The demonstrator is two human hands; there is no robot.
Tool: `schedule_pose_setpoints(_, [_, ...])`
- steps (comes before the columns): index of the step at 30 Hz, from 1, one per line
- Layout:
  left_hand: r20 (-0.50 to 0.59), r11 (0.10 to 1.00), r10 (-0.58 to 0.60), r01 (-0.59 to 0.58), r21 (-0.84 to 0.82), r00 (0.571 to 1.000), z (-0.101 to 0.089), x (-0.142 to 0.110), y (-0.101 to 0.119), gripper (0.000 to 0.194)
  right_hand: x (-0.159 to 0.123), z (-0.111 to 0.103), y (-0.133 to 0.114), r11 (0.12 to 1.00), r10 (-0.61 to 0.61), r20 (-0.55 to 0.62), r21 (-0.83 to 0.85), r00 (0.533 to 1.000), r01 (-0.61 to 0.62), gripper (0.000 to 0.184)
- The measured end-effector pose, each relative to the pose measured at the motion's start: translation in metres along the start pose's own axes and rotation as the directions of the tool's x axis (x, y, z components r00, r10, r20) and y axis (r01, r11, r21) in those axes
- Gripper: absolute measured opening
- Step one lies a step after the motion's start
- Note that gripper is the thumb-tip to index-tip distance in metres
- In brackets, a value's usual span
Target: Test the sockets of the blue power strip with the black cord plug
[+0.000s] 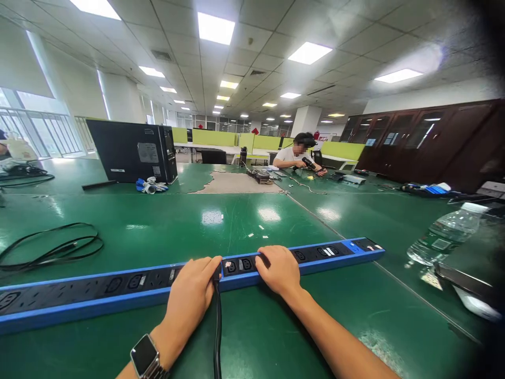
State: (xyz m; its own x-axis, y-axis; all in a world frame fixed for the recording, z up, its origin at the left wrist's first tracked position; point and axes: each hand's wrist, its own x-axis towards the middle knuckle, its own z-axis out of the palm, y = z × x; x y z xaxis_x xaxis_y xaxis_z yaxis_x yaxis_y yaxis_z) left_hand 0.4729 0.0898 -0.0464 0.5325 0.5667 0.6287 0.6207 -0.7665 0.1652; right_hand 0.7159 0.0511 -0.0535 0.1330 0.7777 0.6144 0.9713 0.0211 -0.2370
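Note:
A long blue and black power strip (87,291) with many sockets lies across the green table in front of me. My left hand (191,287) rests over its middle, with the thumb and index finger closed about a black plug (216,272) at the strip; how far the plug is seated is hidden. From the plug, a thick black cord (217,331) runs down toward me. Farther right, my right hand (279,267) is wrapped over the strip, with its fingers bent round the far edge. Small white bits (261,227) lie on the table just beyond.
A black computer case (130,152) stands at the back left, beside blue-white gloves (150,185). Thin black cable (51,245) is coiled at left. To the right are a water bottle (447,234) and a dark flat device (467,281). Across the table, a person (290,157) handles a tool.

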Motion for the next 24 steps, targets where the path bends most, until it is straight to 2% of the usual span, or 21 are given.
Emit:
schedule_pose_setpoints(3, [-0.033,0.999,0.03,-0.03,0.012,0.999,0.001,-0.002,-0.003,0.041,-0.003,-0.001,-0.018,0.999,-0.045,-0.029,0.021,0.999,0.046,0.026])
schedule_pose_setpoints(6, [-0.083,0.999,0.023,-0.019,0.045,0.996,0.004,-0.007,-0.009,0.052,-0.004,0.002,-0.054,0.971,-0.202,-0.018,0.124,0.979,0.203,0.043])
schedule_pose_setpoints(8, [-0.088,0.996,-0.007,0.015,0.088,0.996,0.005,-0.011,-0.013,0.061,-0.004,0.008,-0.079,0.951,-0.258,0.008,0.175,0.966,0.253,0.046])
schedule_pose_setpoints(11, [-0.027,0.992,0.021,-0.018,0.126,0.999,0.005,-0.017,-0.018,0.067,-0.001,0.015,-0.102,0.941,-0.288,0.005,0.19,0.958,0.281,0.038])
schedule_pose_setpoints(13, [0.0,0.989,0.033,-0.032,0.142,0.999,0.005,-0.02,-0.02,0.063,0.004,0.015,-0.106,0.935,-0.277,-0.04,0.218,0.96,0.279,0.027])
schedule_pose_setpoints(15, [0.0,0.988,0.018,-0.018,0.156,1.0,0.005,-0.021,-0.021,0.055,0.011,0.009,-0.097,0.944,-0.193,-0.101,0.253,0.976,0.213,0.026])
schedule_pose_setpoints(18, [-0.005,0.988,0.001,0.0,0.152,1.0,0.005,-0.019,-0.022,0.052,0.021,-0.007,-0.063,0.957,0.02,-0.191,0.288,0.981,0.037,0.036])
schedule_pose_setpoints(20, [-0.016,0.99,-0.014,0.016,0.138,1.0,0.003,-0.018,-0.02,0.053,0.021,-0.018,-0.033,0.926,0.187,-0.199,0.362,0.962,-0.105,0.035])
schedule_pose_setpoints(21, [-0.02,0.992,-0.021,0.023,0.128,1.0,0.003,-0.017,-0.019,0.052,0.018,-0.021,-0.02,0.906,0.231,-0.166,0.397,0.959,-0.15,0.033])
schedule_pose_setpoints(24, [-0.025,0.994,-0.046,0.049,0.1,0.999,-0.002,-0.014,-0.015,0.047,0.006,-0.025,0.005,0.915,0.15,-0.006,0.381,0.989,-0.136,0.027])
